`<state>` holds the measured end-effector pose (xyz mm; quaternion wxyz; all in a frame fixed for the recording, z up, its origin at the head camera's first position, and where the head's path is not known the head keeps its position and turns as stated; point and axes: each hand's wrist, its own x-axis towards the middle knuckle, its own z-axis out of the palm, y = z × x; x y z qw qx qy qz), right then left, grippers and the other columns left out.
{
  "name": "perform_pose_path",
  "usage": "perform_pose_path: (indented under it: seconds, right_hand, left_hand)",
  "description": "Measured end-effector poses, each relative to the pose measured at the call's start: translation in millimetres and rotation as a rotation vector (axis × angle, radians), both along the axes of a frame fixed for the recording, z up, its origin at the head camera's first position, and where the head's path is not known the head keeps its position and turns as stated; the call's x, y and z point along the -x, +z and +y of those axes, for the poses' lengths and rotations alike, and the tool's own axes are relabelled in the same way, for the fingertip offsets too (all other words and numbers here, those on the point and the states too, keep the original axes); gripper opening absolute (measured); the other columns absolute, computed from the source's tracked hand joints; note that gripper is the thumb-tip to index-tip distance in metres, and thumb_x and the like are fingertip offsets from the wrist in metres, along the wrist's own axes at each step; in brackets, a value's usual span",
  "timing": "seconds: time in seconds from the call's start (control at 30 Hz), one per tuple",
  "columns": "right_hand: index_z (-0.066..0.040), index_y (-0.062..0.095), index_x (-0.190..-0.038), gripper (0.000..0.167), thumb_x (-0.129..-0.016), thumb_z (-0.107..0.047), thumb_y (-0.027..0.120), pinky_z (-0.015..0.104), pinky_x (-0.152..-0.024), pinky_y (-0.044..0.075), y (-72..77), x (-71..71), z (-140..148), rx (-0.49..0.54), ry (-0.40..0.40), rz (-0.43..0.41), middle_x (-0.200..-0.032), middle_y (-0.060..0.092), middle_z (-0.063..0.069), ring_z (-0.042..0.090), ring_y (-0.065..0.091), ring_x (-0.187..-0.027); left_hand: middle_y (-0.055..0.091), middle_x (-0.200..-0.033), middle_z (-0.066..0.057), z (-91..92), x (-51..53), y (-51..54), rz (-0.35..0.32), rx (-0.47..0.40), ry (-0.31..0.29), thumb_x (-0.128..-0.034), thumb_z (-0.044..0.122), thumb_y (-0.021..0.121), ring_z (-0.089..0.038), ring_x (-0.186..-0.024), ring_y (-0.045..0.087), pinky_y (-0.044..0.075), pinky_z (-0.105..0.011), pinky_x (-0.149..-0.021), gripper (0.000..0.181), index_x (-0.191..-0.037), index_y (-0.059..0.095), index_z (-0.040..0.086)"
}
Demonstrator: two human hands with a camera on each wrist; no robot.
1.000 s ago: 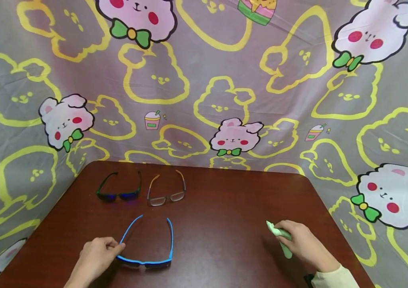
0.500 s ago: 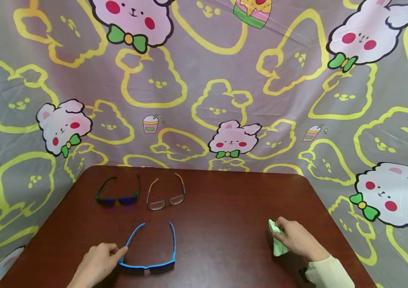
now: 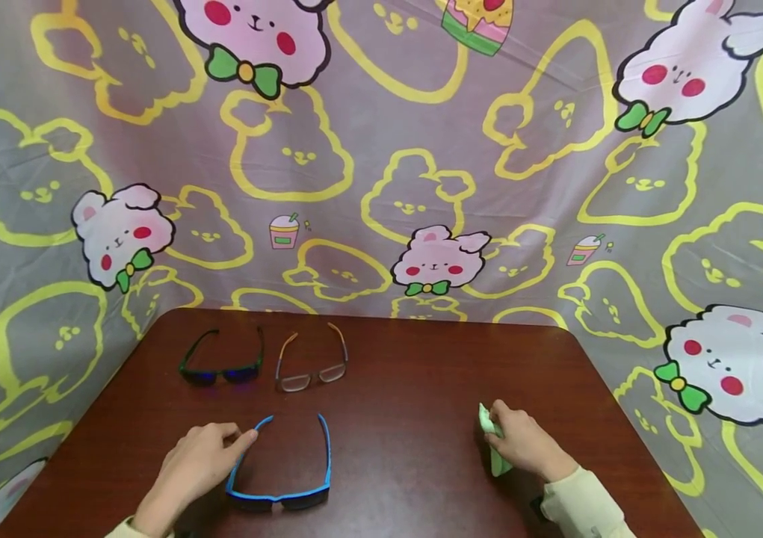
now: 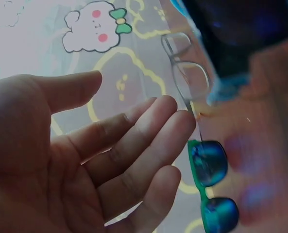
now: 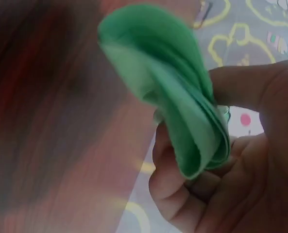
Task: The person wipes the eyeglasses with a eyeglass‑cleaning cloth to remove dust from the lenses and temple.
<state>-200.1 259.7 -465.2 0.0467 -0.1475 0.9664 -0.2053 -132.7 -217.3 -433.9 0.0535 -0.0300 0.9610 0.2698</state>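
Blue-framed sunglasses [image 3: 278, 499] with dark lenses lie at the front left of the table, temples spread and pointing away from me. Beside their left temple is my left hand [image 3: 196, 463]; in the left wrist view its thumb and loosely bent fingers [image 4: 148, 128] stand apart with nothing between them. To the right, my right hand [image 3: 529, 442] pinches a folded light green cloth [image 3: 497, 452] between thumb and fingers. The right wrist view shows the cloth [image 5: 158, 73] doubled over in loose folds, away from the sunglasses.
Farther back on the brown table [image 3: 421, 388] lie green-framed sunglasses [image 3: 221, 373] and, to their right, clear-lensed glasses [image 3: 312, 379] with orange-tipped temples. Grey fabric [image 3: 327, 127] printed with cartoon rabbits surrounds the table at the back and sides.
My left hand has let go of the blue sunglasses' front corner and moved up along their left temple. My right hand has shifted left with the green cloth.
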Motion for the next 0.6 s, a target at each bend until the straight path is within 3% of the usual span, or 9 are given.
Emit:
perform_pose_path:
  seconds: [0.33, 0.47, 0.6]
  right_hand:
    - [-0.010, 0.056, -0.081, 0.022, -0.074, -0.009, 0.077, 0.032, -0.052, 0.041, -12.5, 3.7, -20, 0.018, -0.118, 0.098, -0.069, 0.053, -0.002, 0.013, 0.047, -0.058]
    - [-0.010, 0.057, -0.079, 0.017, -0.083, -0.019, 0.071, 0.033, -0.054, 0.040, -13.0, 1.2, -19, -0.026, -0.159, 0.090, -0.068, 0.051, 0.000, 0.014, 0.046, -0.060]
    - [-0.013, 0.062, -0.079, 0.025, -0.094, -0.031, 0.057, 0.035, -0.056, 0.041, -11.5, -0.8, -17, -0.098, -0.129, 0.092, -0.071, 0.051, 0.000, 0.015, 0.048, -0.065]
  left_hand:
    - [0.032, -0.049, 0.006, 20.1, 12.2, 10.0, 0.036, -0.005, -0.047, -0.0904, 0.053, 0.054, -0.009, -0.044, 0.025, 0.017, -0.024, -0.042, 0.040, -0.086, 0.067, 0.016]
    - [0.033, -0.050, 0.006, 22.7, 13.7, 11.1, 0.055, 0.004, -0.057, -0.0912, 0.049, 0.055, -0.010, -0.044, 0.028, 0.019, -0.024, -0.042, 0.038, -0.070, 0.058, 0.018]
    - [0.034, -0.051, 0.006, 23.8, 15.5, 11.6, 0.069, 0.008, -0.056, -0.0915, 0.048, 0.055, -0.010, -0.045, 0.029, 0.020, -0.025, -0.043, 0.043, -0.063, 0.048, 0.017]
